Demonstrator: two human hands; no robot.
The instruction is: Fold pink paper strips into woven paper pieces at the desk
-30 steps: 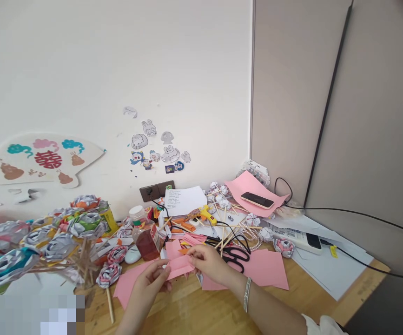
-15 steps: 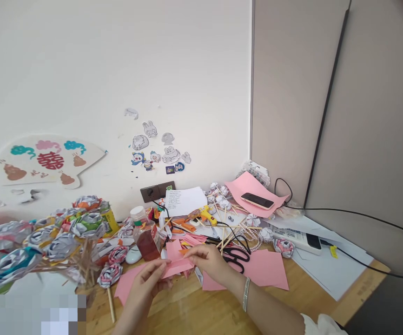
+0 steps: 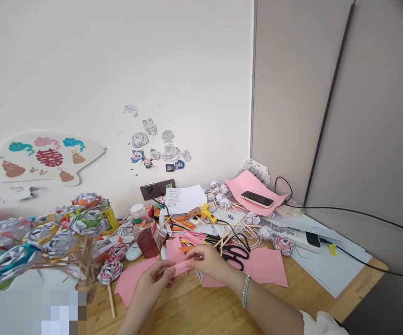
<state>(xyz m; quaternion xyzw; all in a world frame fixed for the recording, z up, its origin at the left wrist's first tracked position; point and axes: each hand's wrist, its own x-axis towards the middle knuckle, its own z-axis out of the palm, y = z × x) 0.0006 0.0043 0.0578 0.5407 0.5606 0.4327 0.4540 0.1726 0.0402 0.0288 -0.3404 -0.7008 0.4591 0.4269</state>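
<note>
Between my two hands is a narrow folded piece of pink paper (image 3: 182, 267), held just above the wooden table. My left hand (image 3: 157, 279) pinches its left end between thumb and fingers. At the other end my right hand (image 3: 201, 261), with a beaded bracelet on the wrist, grips the paper too. Flat pink sheets (image 3: 266, 267) lie to the right, and another pink sheet (image 3: 135, 281) lies under my left forearm. Black-handled scissors (image 3: 235, 256) rest just beyond my right wrist, partly on the pink sheets.
A bottle of reddish liquid (image 3: 146, 235) stands behind my left hand. Paper flowers on sticks (image 3: 62, 242) crowd the left side. A yellow glue gun (image 3: 206, 215) with a black cord lies behind. A phone (image 3: 257, 199) rests on pink paper near the wall; a white power bank (image 3: 302, 239) sits right.
The pink paper is folded narrower than before. My hands have drawn closer together on it, the left moving right. The camera view has shifted slightly.
</note>
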